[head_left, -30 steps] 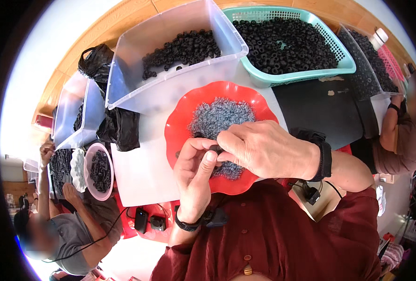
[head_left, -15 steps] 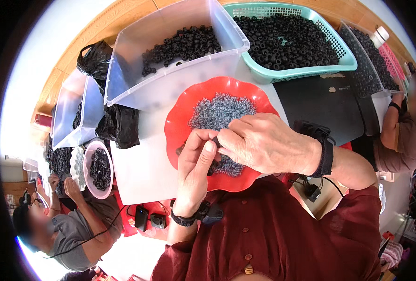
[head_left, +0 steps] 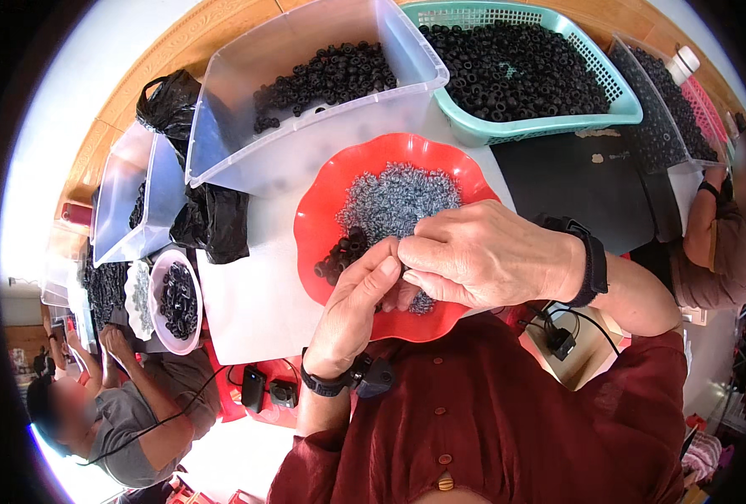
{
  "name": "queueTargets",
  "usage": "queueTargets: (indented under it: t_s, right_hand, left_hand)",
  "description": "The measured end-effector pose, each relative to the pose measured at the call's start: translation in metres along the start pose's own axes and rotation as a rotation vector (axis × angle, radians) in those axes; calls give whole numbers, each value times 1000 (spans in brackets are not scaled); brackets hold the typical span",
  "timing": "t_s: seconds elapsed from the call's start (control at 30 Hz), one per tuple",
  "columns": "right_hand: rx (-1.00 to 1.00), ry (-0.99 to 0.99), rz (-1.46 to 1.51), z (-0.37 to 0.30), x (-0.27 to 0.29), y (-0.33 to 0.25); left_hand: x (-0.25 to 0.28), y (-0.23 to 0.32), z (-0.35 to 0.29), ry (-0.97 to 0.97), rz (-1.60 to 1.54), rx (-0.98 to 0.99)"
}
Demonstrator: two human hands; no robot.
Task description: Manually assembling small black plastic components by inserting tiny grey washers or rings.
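Note:
Over a red wavy-rimmed bowl (head_left: 312, 197), my left hand (head_left: 358, 298) and my right hand (head_left: 486, 256) meet with their fingertips pinched together. Whatever lies between the fingers is covered by them. A heap of small silvery pieces (head_left: 398, 197), which look like tiny coil springs, fills the middle of the bowl. Beside my left hand, at the bowl's left side, sits a pile of small black ring-shaped parts (head_left: 339, 256). Both wrists wear black bands.
A clear plastic bin (head_left: 306, 139) and a teal basket (head_left: 507, 130), both holding black rings, stand behind the bowl. A black bag (head_left: 222, 223) and pink bowl (head_left: 193, 334) are left. A dark board (head_left: 574, 189) lies right. Co-workers sit at both sides.
A black part that showed between my fingertips is now hidden. My left hand has turned and shifted slightly right, uncovering the black pile in the bowl. My right hand stays close by.

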State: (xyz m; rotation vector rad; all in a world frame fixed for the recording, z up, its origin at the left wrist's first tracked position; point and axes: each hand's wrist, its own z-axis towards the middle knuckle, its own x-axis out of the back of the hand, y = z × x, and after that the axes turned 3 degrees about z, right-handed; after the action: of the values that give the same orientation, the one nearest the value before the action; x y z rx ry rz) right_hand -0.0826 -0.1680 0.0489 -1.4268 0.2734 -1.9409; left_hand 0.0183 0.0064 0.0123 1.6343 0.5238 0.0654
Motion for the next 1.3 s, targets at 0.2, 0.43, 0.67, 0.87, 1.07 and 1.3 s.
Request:
queueTargets:
  t_s: [0.2,0.43,0.67,0.87,1.07,1.3]
  right_hand:
    - [76,48,-449,0,-4,0]
    - [116,-26,-658,-1,0,-4]
    - [187,-91,-685,-7,2,-3]
    - [191,-7,-739,-10,-4,1]
    - [-195,-6,37,1,12,-1]
    - [-371,1,476,5,13,-2]
  left_hand:
    - [-5,-4,2,71,-107,-16]
    - [-11,-10,0,228,-84,-88]
    - [-27,-9,-6,318,98,-146]
    - [-29,-5,-1,345,16,-148]
    - [-26,-8,4,324,-19,-240]
    - [-19,0,2,267,276,-315]
